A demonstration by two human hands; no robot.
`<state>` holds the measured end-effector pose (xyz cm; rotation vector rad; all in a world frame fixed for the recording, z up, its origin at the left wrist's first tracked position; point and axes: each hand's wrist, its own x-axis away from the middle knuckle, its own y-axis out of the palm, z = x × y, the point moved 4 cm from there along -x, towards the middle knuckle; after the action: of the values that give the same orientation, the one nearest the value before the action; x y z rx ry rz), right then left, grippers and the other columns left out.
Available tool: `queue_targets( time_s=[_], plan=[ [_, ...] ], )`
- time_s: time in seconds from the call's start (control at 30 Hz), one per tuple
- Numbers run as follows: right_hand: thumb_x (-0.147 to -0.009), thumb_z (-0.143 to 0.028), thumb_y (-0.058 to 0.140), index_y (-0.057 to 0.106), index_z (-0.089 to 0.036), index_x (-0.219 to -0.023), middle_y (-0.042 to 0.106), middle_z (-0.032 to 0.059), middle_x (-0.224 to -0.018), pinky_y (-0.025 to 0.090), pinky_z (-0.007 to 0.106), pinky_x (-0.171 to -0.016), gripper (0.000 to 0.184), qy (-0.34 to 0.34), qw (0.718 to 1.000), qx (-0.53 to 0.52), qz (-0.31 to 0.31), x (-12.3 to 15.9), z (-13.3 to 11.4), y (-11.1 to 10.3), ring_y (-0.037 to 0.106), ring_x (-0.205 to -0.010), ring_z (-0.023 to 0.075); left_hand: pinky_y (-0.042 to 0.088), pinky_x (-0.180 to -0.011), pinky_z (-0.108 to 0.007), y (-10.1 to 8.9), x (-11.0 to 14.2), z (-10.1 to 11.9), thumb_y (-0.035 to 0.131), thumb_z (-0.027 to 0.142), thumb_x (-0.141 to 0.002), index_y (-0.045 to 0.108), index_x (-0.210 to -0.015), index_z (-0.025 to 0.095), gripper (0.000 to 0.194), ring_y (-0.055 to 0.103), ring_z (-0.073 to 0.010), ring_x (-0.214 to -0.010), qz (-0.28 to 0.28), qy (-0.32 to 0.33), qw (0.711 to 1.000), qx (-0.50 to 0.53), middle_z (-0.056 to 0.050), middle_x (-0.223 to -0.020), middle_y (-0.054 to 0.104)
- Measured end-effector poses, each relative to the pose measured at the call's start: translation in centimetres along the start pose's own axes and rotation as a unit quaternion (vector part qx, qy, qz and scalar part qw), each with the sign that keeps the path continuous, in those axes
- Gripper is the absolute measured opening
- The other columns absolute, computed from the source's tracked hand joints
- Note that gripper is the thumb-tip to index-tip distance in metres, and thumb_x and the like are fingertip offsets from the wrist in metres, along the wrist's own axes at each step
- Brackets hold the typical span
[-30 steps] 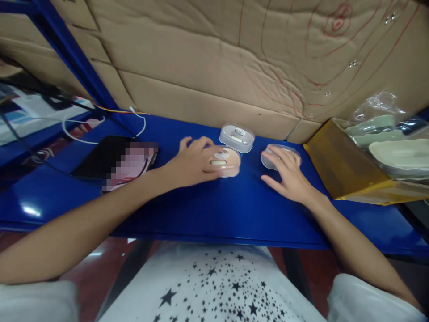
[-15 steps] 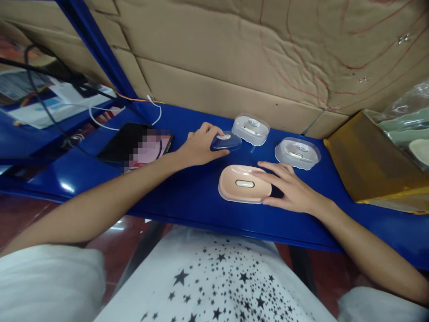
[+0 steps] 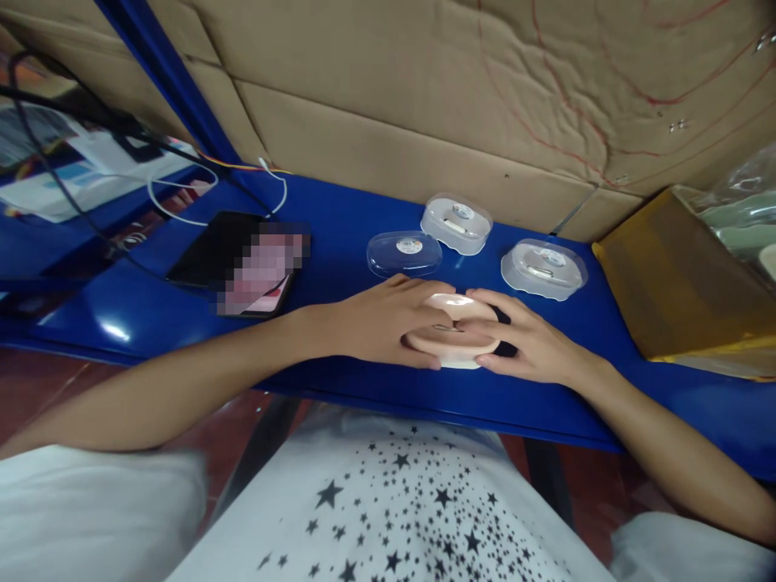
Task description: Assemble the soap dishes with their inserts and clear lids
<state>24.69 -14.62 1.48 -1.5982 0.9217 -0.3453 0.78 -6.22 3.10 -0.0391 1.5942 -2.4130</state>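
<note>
A pale pink oval case (image 3: 453, 339) lies on the blue table (image 3: 364, 372) near its front edge. My left hand (image 3: 388, 323) grips it from the left and my right hand (image 3: 521, 343) grips it from the right, fingers curled over its top. A clear plastic lid (image 3: 403, 253) lies alone just behind my left hand. Two closed clear oval cases stand further back, one at the middle (image 3: 456, 223) and one at the right (image 3: 544, 269).
A black phone (image 3: 234, 260) with a white cable lies at the left of the table. A cardboard wall rises behind. A yellow box (image 3: 672, 283) with bagged pale green trays sits at the right. Dark cables hang at the far left.
My left hand set the clear lid down on the table and came to the pink case. Now both hands are on the case, which lies near the front edge.
</note>
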Motion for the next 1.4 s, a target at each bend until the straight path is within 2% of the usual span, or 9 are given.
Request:
queue_targets(
  time_s=[0.17, 0.3, 0.47, 0.67, 0.77, 0.93, 1.17, 1.3, 1.4],
  plan=[
    [-0.107, -0.054, 0.061, 0.018, -0.039, -0.177, 0.027, 0.0126, -0.18, 0.039, 0.067, -0.129, 0.084, 0.036, 0.996, 0.022, 0.073, -0.1, 0.4, -0.5, 0.034, -0.164, 0.0423, 0.036, -0.125, -0.05, -1.5, -0.3, -1.8, 0.062, 0.064, -0.102, 0.07, -0.136, 0.025, 0.052, 0.05, -0.0328, -0.153, 0.082, -0.074, 0.992, 0.056, -0.01, -0.158, 0.06],
    [-0.104, -0.058, 0.065, 0.021, -0.038, -0.176, 0.038, 0.0162, -0.171, 0.043, 0.068, -0.124, 0.086, 0.011, 0.99, 0.064, 0.128, -0.2, -0.1, -1.1, 0.044, -0.156, 0.0427, 0.035, -0.121, -0.056, -2.5, -0.1, -3.5, 0.059, 0.065, -0.1, 0.067, -0.136, 0.023, 0.056, 0.055, -0.0362, -0.148, 0.115, -0.176, 0.978, 0.013, -0.011, -0.152, 0.065],
    [-0.106, -0.051, 0.064, 0.037, -0.034, -0.17, 0.045, 0.0163, -0.168, 0.052, 0.06, -0.116, 0.071, 0.011, 0.998, 0.06, 0.033, -0.3, -0.2, -0.2, 0.059, -0.142, 0.0379, 0.027, -0.123, -0.061, -1.9, -0.1, -4.0, 0.063, 0.056, -0.099, 0.061, -0.143, 0.024, 0.054, 0.048, -0.0419, -0.153, 0.103, -0.213, 0.968, -0.084, -0.015, -0.165, 0.053],
    [-0.11, -0.05, 0.058, 0.038, -0.032, -0.168, 0.046, 0.0169, -0.17, 0.051, 0.06, -0.117, 0.064, 0.038, 0.999, 0.034, -0.01, -0.3, 0.6, 0.7, 0.053, -0.151, 0.038, 0.014, -0.127, -0.073, -1.2, 0.2, -4.5, 0.062, 0.041, -0.1, 0.055, -0.147, 0.027, 0.05, 0.039, -0.0414, -0.16, 0.093, -0.217, 0.966, -0.101, -0.018, -0.173, 0.042],
    [-0.11, -0.051, 0.058, 0.038, -0.032, -0.168, 0.047, 0.0164, -0.17, 0.051, 0.06, -0.119, 0.065, 0.046, 0.998, 0.034, -0.011, -0.3, 0.9, 0.5, 0.052, -0.153, 0.0379, 0.011, -0.129, -0.073, -1.0, 0.2, -4.3, 0.063, 0.039, -0.101, 0.056, -0.146, 0.027, 0.047, 0.038, -0.0407, -0.161, 0.11, -0.185, 0.971, -0.105, -0.017, -0.173, 0.041],
    [-0.11, -0.051, 0.057, 0.037, -0.032, -0.169, 0.049, 0.0159, -0.169, 0.052, 0.06, -0.12, 0.065, 0.056, 0.998, 0.034, -0.006, -0.4, 1.2, 0.2, 0.054, -0.152, 0.0367, 0.017, -0.132, -0.066, -0.4, 0.0, -2.2, 0.067, 0.05, -0.105, 0.061, -0.145, 0.029, 0.046, 0.045, -0.0381, -0.156, 0.133, -0.03, 0.985, -0.105, -0.015, -0.164, 0.054],
    [-0.111, -0.051, 0.054, 0.043, -0.032, -0.166, 0.051, 0.0156, -0.167, 0.051, 0.06, -0.12, 0.059, 0.069, 0.994, 0.075, 0.041, -0.5, 2.0, -0.2, 0.054, -0.152, 0.0363, 0.029, -0.132, -0.059, 1.6, -0.1, 0.4, 0.08, 0.055, -0.096, 0.066, -0.142, 0.028, 0.055, 0.05, -0.0347, -0.154, 0.04, 0.074, 0.994, -0.071, -0.013, -0.158, 0.062],
    [-0.112, -0.051, 0.048, 0.055, -0.025, -0.157, 0.055, 0.0187, -0.163, 0.045, 0.062, -0.123, 0.052, 0.115, 0.979, 0.142, 0.091, -3.5, 4.1, -2.1, 0.054, -0.15, 0.0386, 0.03, -0.131, -0.058, 1.5, -0.2, 0.5, 0.081, 0.052, -0.094, 0.07, -0.135, 0.026, 0.05, 0.055, -0.0343, -0.147, 0.054, 0.083, 0.992, -0.075, -0.011, -0.151, 0.067],
    [-0.11, -0.056, 0.049, 0.051, -0.019, -0.16, 0.042, 0.0232, -0.172, 0.038, 0.068, -0.125, 0.062, 0.165, 0.97, 0.171, 0.06, -7.9, 7.0, -3.6, 0.045, -0.156, 0.0445, 0.031, -0.129, -0.056, 1.0, -0.2, 0.6, 0.07, 0.061, -0.102, 0.071, -0.131, 0.025, 0.047, 0.058, -0.0331, -0.143, 0.069, 0.087, 0.989, -0.096, -0.012, -0.148, 0.068]
  ],
)
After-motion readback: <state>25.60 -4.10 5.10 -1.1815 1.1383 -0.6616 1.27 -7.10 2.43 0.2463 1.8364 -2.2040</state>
